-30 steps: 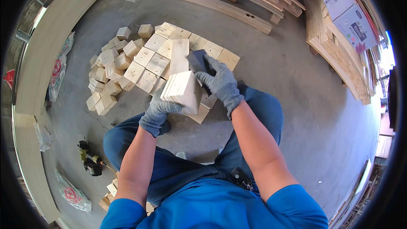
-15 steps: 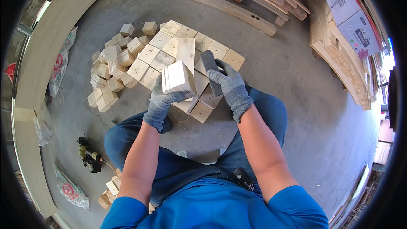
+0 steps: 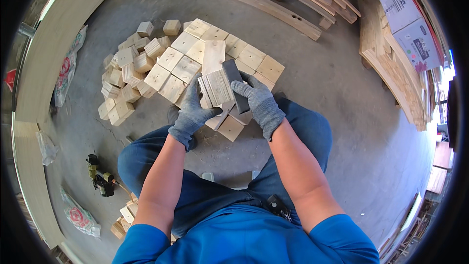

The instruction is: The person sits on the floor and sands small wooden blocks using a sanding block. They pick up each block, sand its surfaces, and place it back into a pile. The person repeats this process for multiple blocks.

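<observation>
My left hand (image 3: 192, 112), in a grey knitted glove, is closed round a pale wooden block (image 3: 215, 88) with layered lines along its side. In my right hand (image 3: 260, 99), also gloved, is a flat dark grey block (image 3: 235, 86) that looks like a sanding block. Its face is against the right side of the wooden block. Both are held above a raised platform of square wooden blocks (image 3: 186, 68), many with a small dark mark on top. A short flat board (image 3: 214, 55) lies on these blocks, just beyond my hands.
Loose wooden blocks (image 3: 131, 75) are heaped left of the platform. A nail gun (image 3: 100, 177) with a hose lies on the floor at left, near plastic bags (image 3: 80, 215). A long beam (image 3: 251, 2) and stacked boards lie beyond; a carton (image 3: 413, 29) rests on timber at right.
My left hand has turned the wooden block, so its layered side shows more. My right hand has brought the dark grey block leftward against it.
</observation>
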### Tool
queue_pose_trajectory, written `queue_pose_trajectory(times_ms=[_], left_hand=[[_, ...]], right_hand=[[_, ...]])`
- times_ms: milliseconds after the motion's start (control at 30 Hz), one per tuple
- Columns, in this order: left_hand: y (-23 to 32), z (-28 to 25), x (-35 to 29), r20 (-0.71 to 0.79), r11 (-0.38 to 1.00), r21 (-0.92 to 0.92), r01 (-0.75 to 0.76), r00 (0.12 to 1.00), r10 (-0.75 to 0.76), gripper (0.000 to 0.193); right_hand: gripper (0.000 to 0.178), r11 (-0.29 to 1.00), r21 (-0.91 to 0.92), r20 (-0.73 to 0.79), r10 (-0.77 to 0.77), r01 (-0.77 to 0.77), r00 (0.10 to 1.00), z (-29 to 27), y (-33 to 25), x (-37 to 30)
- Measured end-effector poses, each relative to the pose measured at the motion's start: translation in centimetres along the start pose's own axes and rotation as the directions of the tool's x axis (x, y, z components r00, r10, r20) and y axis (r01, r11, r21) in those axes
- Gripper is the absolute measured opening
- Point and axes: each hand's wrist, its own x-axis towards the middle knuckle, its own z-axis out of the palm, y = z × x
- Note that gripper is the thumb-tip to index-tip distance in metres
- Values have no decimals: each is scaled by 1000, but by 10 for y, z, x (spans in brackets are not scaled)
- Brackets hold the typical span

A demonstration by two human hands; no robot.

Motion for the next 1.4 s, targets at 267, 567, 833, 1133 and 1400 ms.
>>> queue_pose_trajectory(times_ms=[267, 567, 833, 1133, 1400], left_hand=[[-42, -10, 5, -137, 841, 517, -156, 955, 262, 135], [-33, -16, -29, -148, 877, 441, -192, 948, 281, 108], [-14, -13, -29, -143, 951, 277, 136, 985, -100, 138], [-34, 10, -14, -144, 983, 182, 34, 990, -8, 142], [-37, 3, -12, -159, 977, 208, -51, 984, 85, 124]], right_hand=[[66, 994, -108, 29, 16, -12, 999, 6, 9, 8], [65, 997, -72, 109, 5, 3, 994, 5, 16, -5], [65, 985, -171, 59, 34, -24, 998, -5, 11, -29], [67, 977, -211, 2, 39, -38, 999, -28, 28, -30], [67, 964, -266, 24, 27, -20, 999, -26, 27, -26]])
